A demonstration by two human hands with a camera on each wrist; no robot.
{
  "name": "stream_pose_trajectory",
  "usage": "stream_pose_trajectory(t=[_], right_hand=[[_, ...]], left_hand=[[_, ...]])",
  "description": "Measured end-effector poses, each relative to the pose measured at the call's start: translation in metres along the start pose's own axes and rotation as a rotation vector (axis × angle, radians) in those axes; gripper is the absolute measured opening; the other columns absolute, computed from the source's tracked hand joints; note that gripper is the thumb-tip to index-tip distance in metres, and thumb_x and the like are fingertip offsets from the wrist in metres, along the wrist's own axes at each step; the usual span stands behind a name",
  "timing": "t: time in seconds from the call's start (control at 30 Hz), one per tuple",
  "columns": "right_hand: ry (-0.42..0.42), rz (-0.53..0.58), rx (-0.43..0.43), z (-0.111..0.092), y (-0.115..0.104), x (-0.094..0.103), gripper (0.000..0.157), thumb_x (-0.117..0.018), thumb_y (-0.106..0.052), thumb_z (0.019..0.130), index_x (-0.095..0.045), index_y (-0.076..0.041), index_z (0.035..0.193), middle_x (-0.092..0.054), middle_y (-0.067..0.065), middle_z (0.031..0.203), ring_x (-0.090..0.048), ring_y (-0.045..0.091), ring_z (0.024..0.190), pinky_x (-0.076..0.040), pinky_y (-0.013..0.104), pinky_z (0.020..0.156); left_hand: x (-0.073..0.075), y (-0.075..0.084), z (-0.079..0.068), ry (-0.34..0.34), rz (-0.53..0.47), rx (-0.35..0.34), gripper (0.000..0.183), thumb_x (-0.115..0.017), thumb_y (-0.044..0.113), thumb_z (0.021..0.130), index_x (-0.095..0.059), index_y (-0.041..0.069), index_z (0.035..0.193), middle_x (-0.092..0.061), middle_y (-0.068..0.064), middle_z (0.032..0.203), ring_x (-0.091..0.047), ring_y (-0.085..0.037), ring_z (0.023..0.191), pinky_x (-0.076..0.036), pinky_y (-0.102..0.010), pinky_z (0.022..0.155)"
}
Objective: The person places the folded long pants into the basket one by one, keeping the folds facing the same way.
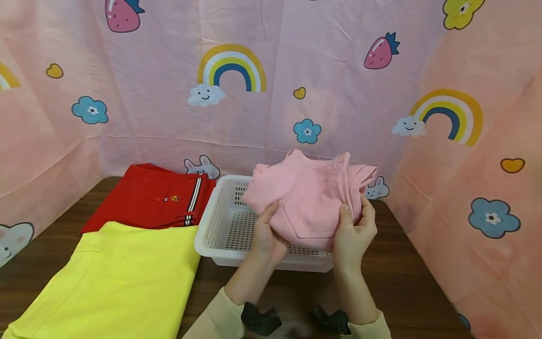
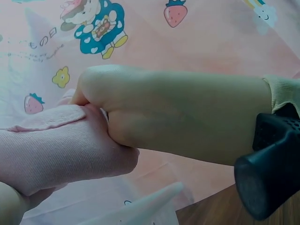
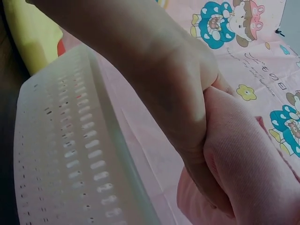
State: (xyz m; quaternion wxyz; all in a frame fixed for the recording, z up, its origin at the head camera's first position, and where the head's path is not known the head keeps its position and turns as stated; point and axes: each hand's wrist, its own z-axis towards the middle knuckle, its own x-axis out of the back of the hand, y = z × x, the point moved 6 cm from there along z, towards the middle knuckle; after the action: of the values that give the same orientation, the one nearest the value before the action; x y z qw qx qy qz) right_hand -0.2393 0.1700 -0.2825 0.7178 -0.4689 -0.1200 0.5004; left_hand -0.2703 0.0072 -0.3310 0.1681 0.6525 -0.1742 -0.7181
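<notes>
A folded pink garment [image 1: 311, 200] with a stitched pocket is held up in both hands above a white perforated plastic basket [image 1: 224, 254]. My left hand [image 1: 268, 238] grips its lower left edge, thumb on the near face. On the right side, my right hand [image 1: 355, 233] pinches the layered folds, with the thumb in front and fingers behind. The left wrist view shows the garment's thick fold [image 2: 70, 150] tucked into the left hand [image 2: 110, 101]. In the right wrist view, the right hand [image 3: 187, 103] wraps the other end, and some fingers are hidden by the cloth.
Left of the basket lie folded red clothing [image 1: 156, 197] with a striped trim and, nearer, folded yellow clothing [image 1: 118, 282]. All stand on a dark wooden table [image 1: 398, 282]. A pink patterned cloth [image 1: 279, 117] hangs behind and along both sides.
</notes>
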Motion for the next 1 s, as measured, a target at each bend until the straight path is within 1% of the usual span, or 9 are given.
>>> stream_pose_trajectory(t=[0.17, 0.33, 0.47, 0.53, 0.67, 0.77, 1.0], right_hand=[[-0.043, 0.041, -0.047, -0.004, 0.004, -0.006, 0.035, -0.053, 0.01, 0.09, -0.056, 0.006, 0.125, -0.057, 0.012, 0.122, -0.052, 0.021, 0.114, -0.039, 0.031, 0.101], [-0.078, 0.071, -0.099, -0.008, 0.009, -0.01, 0.034, -0.053, 0.01, 0.091, -0.055, 0.006, 0.125, -0.057, 0.013, 0.121, -0.053, 0.021, 0.111, -0.04, 0.03, 0.099], [-0.099, 0.091, -0.136, -0.012, 0.01, -0.014, 0.035, -0.054, 0.01, 0.091, -0.054, 0.005, 0.125, -0.056, 0.013, 0.12, -0.053, 0.022, 0.109, -0.042, 0.028, 0.096], [-0.111, 0.099, -0.147, -0.013, 0.01, -0.015, 0.035, -0.055, 0.01, 0.091, -0.053, 0.006, 0.126, -0.056, 0.013, 0.119, -0.052, 0.022, 0.109, -0.043, 0.028, 0.095], [-0.139, 0.112, -0.161, -0.014, 0.01, -0.017, 0.036, -0.056, 0.009, 0.09, -0.052, 0.006, 0.126, -0.054, 0.014, 0.118, -0.052, 0.023, 0.107, -0.045, 0.028, 0.091], [-0.151, 0.115, -0.174, -0.014, 0.01, -0.018, 0.037, -0.057, 0.009, 0.09, -0.051, 0.005, 0.127, -0.053, 0.013, 0.118, -0.052, 0.023, 0.106, -0.046, 0.027, 0.088], [-0.161, 0.115, -0.218, -0.015, 0.01, -0.019, 0.038, -0.058, 0.008, 0.09, -0.05, 0.003, 0.127, -0.052, 0.011, 0.116, -0.052, 0.022, 0.106, -0.046, 0.027, 0.088]], left_hand=[[0.006, 0.008, -0.001, -0.006, -0.01, 0.009, 0.044, -0.044, 0.021, 0.097, -0.03, 0.013, 0.138, -0.037, -0.008, 0.14, -0.038, -0.024, 0.128, -0.031, -0.038, 0.106], [0.009, 0.017, -0.002, -0.026, -0.02, 0.002, 0.045, -0.043, 0.021, 0.097, -0.029, 0.014, 0.139, -0.035, -0.007, 0.141, -0.036, -0.023, 0.129, -0.029, -0.038, 0.106], [0.011, 0.024, -0.002, -0.039, -0.017, 0.013, 0.045, -0.043, 0.022, 0.097, -0.028, 0.015, 0.139, -0.035, -0.006, 0.141, -0.035, -0.023, 0.129, -0.028, -0.039, 0.106], [0.012, 0.027, -0.001, -0.041, -0.004, 0.008, 0.044, -0.041, 0.022, 0.097, -0.028, 0.015, 0.139, -0.035, -0.006, 0.141, -0.035, -0.023, 0.128, -0.028, -0.04, 0.106], [0.011, 0.034, -0.001, -0.073, -0.011, 0.003, 0.044, -0.039, 0.024, 0.097, -0.028, 0.016, 0.139, -0.034, -0.005, 0.14, -0.033, -0.022, 0.128, -0.027, -0.039, 0.106], [0.01, 0.036, -0.001, -0.096, -0.031, 0.016, 0.043, -0.037, 0.025, 0.098, -0.027, 0.016, 0.139, -0.034, -0.005, 0.139, -0.034, -0.022, 0.128, -0.027, -0.038, 0.107], [0.013, 0.037, 0.0, -0.08, -0.049, 0.035, 0.043, -0.036, 0.027, 0.098, -0.028, 0.018, 0.139, -0.034, -0.004, 0.139, -0.035, -0.021, 0.126, -0.029, -0.037, 0.106]])
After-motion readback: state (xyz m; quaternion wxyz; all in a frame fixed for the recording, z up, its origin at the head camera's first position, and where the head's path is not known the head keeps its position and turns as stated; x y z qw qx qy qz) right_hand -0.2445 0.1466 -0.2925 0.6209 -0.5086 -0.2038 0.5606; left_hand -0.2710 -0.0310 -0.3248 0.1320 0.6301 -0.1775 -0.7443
